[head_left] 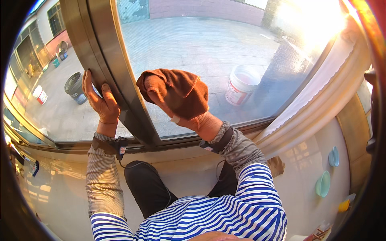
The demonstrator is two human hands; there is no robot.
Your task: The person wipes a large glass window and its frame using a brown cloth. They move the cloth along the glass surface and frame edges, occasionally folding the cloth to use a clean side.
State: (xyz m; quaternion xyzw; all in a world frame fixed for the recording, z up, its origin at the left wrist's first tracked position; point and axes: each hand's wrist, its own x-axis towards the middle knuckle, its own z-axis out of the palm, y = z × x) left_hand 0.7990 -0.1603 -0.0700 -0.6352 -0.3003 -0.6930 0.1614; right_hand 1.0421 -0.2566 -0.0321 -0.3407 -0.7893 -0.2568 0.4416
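Note:
A brown cloth [181, 90] lies bunched over my right hand [185, 120], up against the window pane [181, 44] near its left edge. The cloth hides most of the fingers; only the back of the hand by the wrist shows. My left hand [102, 102] rests on the dark metal window frame [114, 68], fingers stretched out and thumb apart, holding nothing. Both wrists wear dark bands, and a thin cable runs from the left one.
Through the glass stand a white bucket [241, 84] and a dark bucket [74, 88] in a paved yard. A pale curtain [321, 100] hangs at the right. Two small bowls, one blue [333, 156] and one green [323, 184], sit on the floor at right. Strong sunlight glares upper right.

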